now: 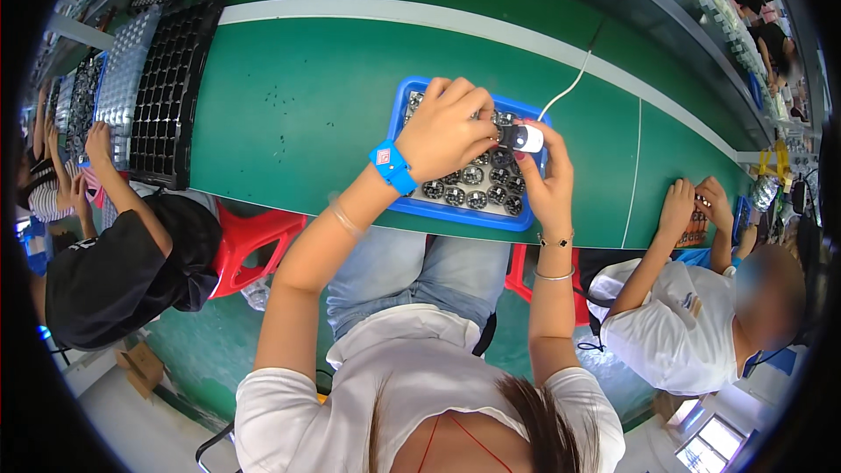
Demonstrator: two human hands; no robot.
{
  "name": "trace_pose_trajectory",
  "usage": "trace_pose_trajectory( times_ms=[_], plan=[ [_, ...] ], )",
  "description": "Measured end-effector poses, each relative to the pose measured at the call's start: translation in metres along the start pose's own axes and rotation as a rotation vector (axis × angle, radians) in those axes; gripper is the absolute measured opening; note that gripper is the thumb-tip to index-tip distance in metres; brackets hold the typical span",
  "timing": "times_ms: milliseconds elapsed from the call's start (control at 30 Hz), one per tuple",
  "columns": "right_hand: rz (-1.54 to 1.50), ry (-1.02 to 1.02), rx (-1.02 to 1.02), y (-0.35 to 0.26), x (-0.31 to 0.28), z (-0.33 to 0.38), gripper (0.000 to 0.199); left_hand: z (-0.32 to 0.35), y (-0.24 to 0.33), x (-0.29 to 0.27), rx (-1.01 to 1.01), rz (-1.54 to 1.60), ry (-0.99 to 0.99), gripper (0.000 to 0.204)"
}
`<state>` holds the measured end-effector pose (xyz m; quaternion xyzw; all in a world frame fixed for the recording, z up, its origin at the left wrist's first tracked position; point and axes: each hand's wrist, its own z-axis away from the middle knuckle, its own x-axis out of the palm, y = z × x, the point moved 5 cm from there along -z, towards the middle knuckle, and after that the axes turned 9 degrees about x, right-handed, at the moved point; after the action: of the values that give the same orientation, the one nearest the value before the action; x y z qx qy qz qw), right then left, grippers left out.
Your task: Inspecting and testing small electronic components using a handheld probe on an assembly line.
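Note:
Above a blue tray (410, 208), my two hands meet near its right side. My right hand (550, 182) pinches a small white rounded device (528, 138) between thumb and fingers. A white cable (568, 88) comes down to this device from the far side. My left hand (445, 136), with a blue wristband, has its fingers closed on a small black piece (506, 135) that touches the white device. Below them, several round black shiny parts (473, 176) sit in rows in the tray; my left hand hides some of these.
A green conveyor-like table (289, 79) carries the tray. Black compartment trays (171, 79) stand at the left end, and small dark specks (280, 114) lie between. Co-workers sit on both sides; one co-worker's hands (692, 210) work at the right. Red stools (250, 241) stand below the edge.

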<state>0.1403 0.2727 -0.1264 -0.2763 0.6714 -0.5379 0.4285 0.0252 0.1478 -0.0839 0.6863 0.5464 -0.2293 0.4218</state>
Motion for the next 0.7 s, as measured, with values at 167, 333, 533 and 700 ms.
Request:
trace_pose_trajectory(
  times_ms=[167, 333, 533, 700],
  plan=[
    [0.0, -0.009, -0.006, 0.002, 0.002, -0.001, 0.034, 0.002, -0.002, 0.001, 0.004, -0.015, -0.009, 0.011],
    [0.007, -0.004, -0.018, 0.001, 0.0, 0.0, 0.033, 0.002, -0.001, -0.001, -0.023, 0.003, -0.006, 0.013],
    [-0.305, 0.186, 0.051, 0.017, -0.01, 0.007, 0.036, -0.002, 0.001, 0.003, -0.011, -0.04, -0.058, 0.011],
    [-0.281, 0.267, 0.013, 0.017, -0.036, 0.007, 0.038, 0.005, -0.01, 0.02, -0.006, -0.084, -0.176, 0.009]
  ],
)
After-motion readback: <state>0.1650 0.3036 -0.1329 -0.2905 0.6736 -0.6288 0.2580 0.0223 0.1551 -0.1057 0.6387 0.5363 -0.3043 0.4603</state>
